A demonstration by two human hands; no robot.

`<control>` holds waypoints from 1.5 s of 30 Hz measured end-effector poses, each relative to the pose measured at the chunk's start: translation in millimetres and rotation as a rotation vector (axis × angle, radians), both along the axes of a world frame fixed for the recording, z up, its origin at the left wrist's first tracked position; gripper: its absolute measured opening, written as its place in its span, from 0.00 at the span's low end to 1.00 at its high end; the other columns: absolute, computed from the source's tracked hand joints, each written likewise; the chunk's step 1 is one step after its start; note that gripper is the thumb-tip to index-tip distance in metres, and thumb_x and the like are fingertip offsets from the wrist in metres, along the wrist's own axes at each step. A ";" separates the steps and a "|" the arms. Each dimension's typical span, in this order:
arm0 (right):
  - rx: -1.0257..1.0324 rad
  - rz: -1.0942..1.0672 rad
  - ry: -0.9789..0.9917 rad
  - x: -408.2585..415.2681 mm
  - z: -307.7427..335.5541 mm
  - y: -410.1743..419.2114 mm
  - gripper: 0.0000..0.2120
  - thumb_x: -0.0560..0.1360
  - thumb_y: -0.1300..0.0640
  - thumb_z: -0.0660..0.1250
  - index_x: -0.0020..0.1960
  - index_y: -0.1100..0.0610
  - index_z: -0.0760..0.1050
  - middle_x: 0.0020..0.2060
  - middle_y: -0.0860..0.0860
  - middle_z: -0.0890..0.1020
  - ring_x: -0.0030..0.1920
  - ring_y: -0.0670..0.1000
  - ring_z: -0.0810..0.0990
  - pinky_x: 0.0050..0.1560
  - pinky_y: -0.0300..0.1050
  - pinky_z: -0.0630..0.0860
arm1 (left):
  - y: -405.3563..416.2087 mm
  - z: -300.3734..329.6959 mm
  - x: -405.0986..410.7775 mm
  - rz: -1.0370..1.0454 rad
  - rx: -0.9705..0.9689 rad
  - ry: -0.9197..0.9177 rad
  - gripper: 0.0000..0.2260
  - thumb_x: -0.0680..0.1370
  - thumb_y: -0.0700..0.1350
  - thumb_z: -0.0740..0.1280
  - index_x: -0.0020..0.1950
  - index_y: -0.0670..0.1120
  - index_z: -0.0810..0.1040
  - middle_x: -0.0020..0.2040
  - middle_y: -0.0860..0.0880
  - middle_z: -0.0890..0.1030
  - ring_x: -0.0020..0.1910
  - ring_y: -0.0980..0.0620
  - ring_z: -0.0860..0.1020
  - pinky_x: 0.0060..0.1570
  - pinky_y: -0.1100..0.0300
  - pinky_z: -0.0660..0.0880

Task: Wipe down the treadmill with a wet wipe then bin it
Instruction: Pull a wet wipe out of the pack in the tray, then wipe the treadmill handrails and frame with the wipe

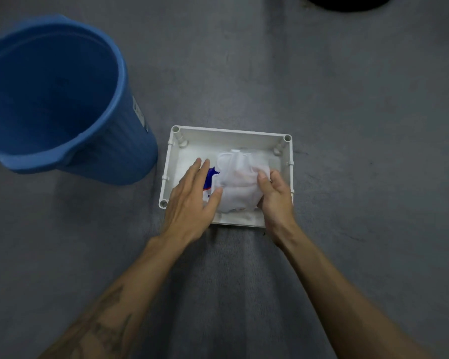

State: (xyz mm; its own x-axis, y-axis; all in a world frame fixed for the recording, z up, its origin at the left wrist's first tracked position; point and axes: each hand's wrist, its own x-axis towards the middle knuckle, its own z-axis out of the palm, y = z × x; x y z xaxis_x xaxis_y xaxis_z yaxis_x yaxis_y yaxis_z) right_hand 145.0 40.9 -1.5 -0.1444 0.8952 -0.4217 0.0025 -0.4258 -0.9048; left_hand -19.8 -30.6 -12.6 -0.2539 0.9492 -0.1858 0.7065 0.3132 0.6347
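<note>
Grey floor (322,86) lies bare around one white tray (230,133), with one blue bin (62,99) standing just left of it. Inside the tray, the left hand (189,200) presses flat, fingers spread, on one wipe packet (210,178). The right hand (274,195) pinches one white wipe (237,177) lying over that packet.
</note>
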 end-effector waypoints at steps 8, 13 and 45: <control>0.661 0.268 -0.618 6.7 62.9 -9.8 0.13 0.83 0.65 0.59 0.61 0.58 0.80 0.40 0.48 0.80 0.35 0.49 0.72 0.37 0.42 0.66 | 0.2 68.3 0.1 -0.227 -0.190 0.411 0.36 0.80 0.65 0.47 0.85 0.50 0.48 0.85 0.47 0.45 0.84 0.46 0.44 0.80 0.47 0.43; 1.004 0.469 -0.912 23.0 149.0 -18.6 0.27 0.69 0.72 0.62 0.65 0.58 0.81 0.61 0.57 0.84 0.49 0.60 0.86 0.39 0.47 0.82 | -11.5 167.0 12.1 -0.256 -0.183 0.437 0.36 0.80 0.64 0.49 0.85 0.49 0.48 0.85 0.46 0.46 0.84 0.45 0.47 0.80 0.46 0.47; 0.651 -0.019 -1.234 193.2 709.2 -149.0 0.28 0.73 0.67 0.50 0.66 0.58 0.80 0.65 0.58 0.81 0.61 0.63 0.83 0.44 0.56 0.82 | -15.2 758.8 173.8 -0.902 -0.021 0.427 0.32 0.83 0.60 0.59 0.83 0.46 0.59 0.83 0.43 0.59 0.81 0.42 0.60 0.77 0.49 0.56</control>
State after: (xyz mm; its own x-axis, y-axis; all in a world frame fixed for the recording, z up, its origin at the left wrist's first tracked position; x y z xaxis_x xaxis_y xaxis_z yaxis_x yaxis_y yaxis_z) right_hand 338.2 -108.1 707.7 0.0252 0.9749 0.2212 0.9328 0.0567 -0.3560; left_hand 154.0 -45.8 746.3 0.5108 0.8176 -0.2656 0.8533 -0.4445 0.2728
